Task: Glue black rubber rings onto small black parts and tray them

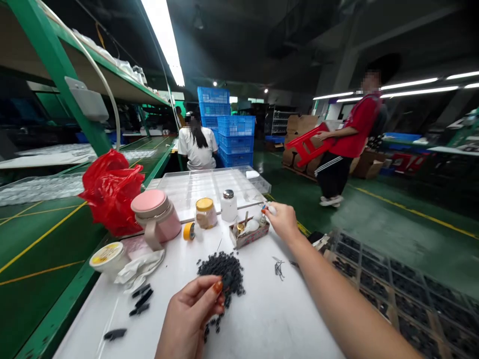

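My left hand [190, 314] is closed in a pinch over the near side of a heap of small black ring-like parts [220, 264]. A small black piece [226, 280] shows at its fingertips, its shape hard to make out against the heap. Reaching forward, my right hand [283, 219] is closed around a small white object [270, 209] with a bit of blue at its end, at the right end of a small open box [250, 236]. That box holds a white rounded item and a gold-coloured one. Thin dark pins [279, 269] lie on the white table, nearer me.
Along the table's left and back stand a pink mug [155, 214], yellow-lidded jar [205, 213], metal-capped bottle [228, 205], orange tape roll [189, 231] and red plastic bag [111, 192]. Black pieces [142, 297] lie left. Compartment trays [392, 279] sit right. A person carries a red stool [310, 144].
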Demonstrator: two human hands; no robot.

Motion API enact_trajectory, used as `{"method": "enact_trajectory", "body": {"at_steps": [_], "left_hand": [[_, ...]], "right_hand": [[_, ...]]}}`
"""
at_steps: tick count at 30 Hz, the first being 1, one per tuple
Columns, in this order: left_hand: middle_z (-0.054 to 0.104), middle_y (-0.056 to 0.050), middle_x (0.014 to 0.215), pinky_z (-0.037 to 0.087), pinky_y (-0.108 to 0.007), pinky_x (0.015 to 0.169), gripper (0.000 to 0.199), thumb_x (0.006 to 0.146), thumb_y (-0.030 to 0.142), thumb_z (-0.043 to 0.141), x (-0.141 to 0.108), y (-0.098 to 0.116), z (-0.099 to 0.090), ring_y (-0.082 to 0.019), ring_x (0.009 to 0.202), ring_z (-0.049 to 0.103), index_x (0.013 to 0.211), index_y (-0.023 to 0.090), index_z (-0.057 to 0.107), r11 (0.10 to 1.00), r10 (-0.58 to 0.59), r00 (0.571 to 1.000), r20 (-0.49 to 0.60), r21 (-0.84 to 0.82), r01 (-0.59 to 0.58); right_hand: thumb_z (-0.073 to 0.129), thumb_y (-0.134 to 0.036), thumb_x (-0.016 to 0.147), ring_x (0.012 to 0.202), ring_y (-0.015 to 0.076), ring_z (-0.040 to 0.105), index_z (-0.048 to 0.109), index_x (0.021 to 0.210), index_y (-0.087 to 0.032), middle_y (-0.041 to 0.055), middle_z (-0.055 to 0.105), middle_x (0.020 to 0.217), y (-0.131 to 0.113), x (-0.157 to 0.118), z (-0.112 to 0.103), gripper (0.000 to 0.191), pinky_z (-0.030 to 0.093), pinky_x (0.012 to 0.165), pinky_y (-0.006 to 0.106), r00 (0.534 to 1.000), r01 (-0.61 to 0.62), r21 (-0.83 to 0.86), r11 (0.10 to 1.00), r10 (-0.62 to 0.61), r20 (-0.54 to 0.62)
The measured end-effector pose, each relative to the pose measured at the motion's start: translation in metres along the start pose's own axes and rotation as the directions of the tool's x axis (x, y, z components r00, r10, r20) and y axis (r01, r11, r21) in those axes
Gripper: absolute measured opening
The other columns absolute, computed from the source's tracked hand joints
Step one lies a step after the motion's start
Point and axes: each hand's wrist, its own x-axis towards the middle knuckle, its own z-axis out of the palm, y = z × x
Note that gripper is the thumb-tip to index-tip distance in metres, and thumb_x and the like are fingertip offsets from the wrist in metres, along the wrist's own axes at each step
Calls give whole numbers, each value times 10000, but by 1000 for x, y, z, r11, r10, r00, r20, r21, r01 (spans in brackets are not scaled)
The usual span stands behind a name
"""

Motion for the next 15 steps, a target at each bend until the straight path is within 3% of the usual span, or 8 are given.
{"method": "enact_trajectory", "body": {"at_steps": [4, 7, 9, 12, 13, 15], "left_hand": [[647, -37, 696, 510, -188, 553, 487, 396, 384, 934, 6, 1, -2, -114, 577, 574, 751, 128, 720, 998, -14, 998, -55, -55, 11], [645, -30, 683, 511, -180, 556, 515, 333, 362, 948, 7, 2, -3, -117, 588, 578, 735, 131, 722, 994, -14, 994, -105, -112, 2], [654, -27, 703, 511, -176, 563, 529, 320, 355, 950, 7, 2, -4, -115, 604, 579, 745, 136, 724, 990, 13, 990, -140, -140, -33], [678, -47, 763, 510, -182, 582, 531, 360, 374, 942, 8, 1, -8, -121, 632, 582, 782, 131, 729, 988, 64, 987, -148, -129, -83], [685, -58, 782, 510, -187, 592, 521, 390, 389, 935, 9, 0, -9, -127, 643, 586, 792, 127, 730, 989, 79, 988, -134, -111, -94], [692, -72, 797, 511, -201, 606, 500, 441, 410, 918, 10, -3, -13, -139, 652, 593, 807, 124, 732, 991, 113, 988, -106, -63, -120]], "right_hand": [[648, -299, 774, 951, 247, 619, 695, 1009, -193, 97, 685, 1044, -14, -5, -11, 262, 435, 850, 336, 1000, 19, 102, 995, -19, -5], [631, -332, 814, 861, 220, 644, 712, 887, -175, 72, 707, 910, -45, -22, -18, 191, 469, 802, 320, 988, 39, 248, 968, -75, 136], [642, -364, 818, 733, 177, 647, 726, 835, -178, 34, 708, 796, -69, -40, -18, 205, 483, 684, 271, 936, 24, 376, 926, -154, 318], [673, -377, 799, 671, 145, 602, 732, 850, -168, 18, 685, 750, -97, -71, -11, 223, 435, 593, 233, 780, -103, 552, 828, -277, 561], [685, -368, 788, 657, 138, 579, 725, 827, -167, 12, 668, 724, -102, -80, -8, 209, 411, 580, 230, 749, -112, 577, 809, -313, 584], [702, -336, 763, 611, 124, 529, 679, 719, -168, -6, 614, 648, -108, -96, 0, 176, 354, 557, 230, 760, -32, 580, 814, -357, 543]]}}
